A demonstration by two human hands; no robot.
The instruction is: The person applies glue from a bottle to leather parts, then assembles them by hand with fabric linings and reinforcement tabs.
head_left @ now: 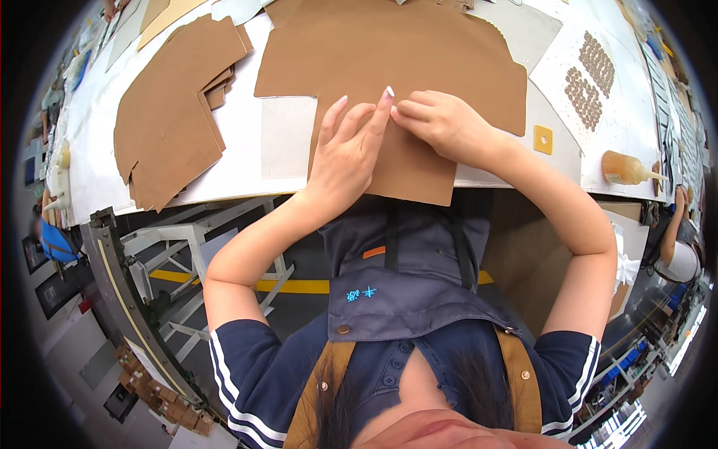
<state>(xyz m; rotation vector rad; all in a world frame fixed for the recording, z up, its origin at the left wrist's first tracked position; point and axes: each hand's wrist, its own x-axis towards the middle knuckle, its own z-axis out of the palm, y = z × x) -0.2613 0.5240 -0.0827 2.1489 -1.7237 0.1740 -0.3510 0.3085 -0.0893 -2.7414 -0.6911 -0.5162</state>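
A large brown sheet (389, 52), leather-like and cut to shape, lies on the white table in front of me. My left hand (348, 150) is over its near part, fingers apart and stretched out, holding nothing that shows. A small white piece (390, 91) sits at the tip of its index finger; whether it is stuck on or wrapped round cannot be made out. Just to the right, my right hand (441, 123) is closed in a pinch beside that finger. Anything between its fingertips is hidden or too small to name.
Stacked brown cut pieces (172, 112) lie at the left. At the right are a white sheet with rows of small brown discs (583, 99), a yellow square with a hole (543, 139) and an amber squeeze bottle (624, 168) on its side. The table edge (262, 193) runs near me.
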